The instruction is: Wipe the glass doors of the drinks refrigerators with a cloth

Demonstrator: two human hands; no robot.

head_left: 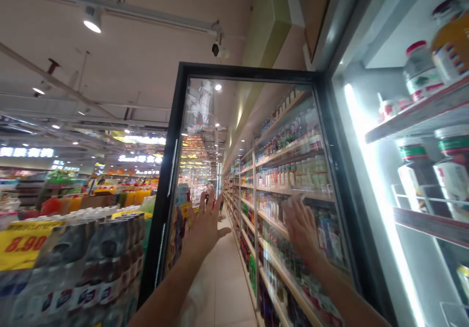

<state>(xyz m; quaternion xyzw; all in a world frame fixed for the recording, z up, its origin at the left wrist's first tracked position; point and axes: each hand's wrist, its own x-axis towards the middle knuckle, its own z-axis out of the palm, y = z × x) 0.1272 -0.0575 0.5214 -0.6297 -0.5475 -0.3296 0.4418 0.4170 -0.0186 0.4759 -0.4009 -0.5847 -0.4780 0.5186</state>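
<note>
A glass fridge door (181, 136) with a black frame stands swung open in front of me. My left hand (206, 225) is raised before its pane, fingers spread and thumb out to the right; it holds nothing. Farther right, my right hand (301, 223) is also up at the glass with its fingers stretched out, slightly blurred, and nothing in it. Whether either palm touches the pane, I cannot tell. Shelves of bottles (289, 173) show in the glass behind both hands.
To the right, the lit fridge interior holds bottles (417, 170) on wire-edged shelves (421, 107). At left stand stacked packs of bottled drinks (76, 268) with a yellow price sign (27, 244). A tiled aisle floor (223, 278) shows through the door.
</note>
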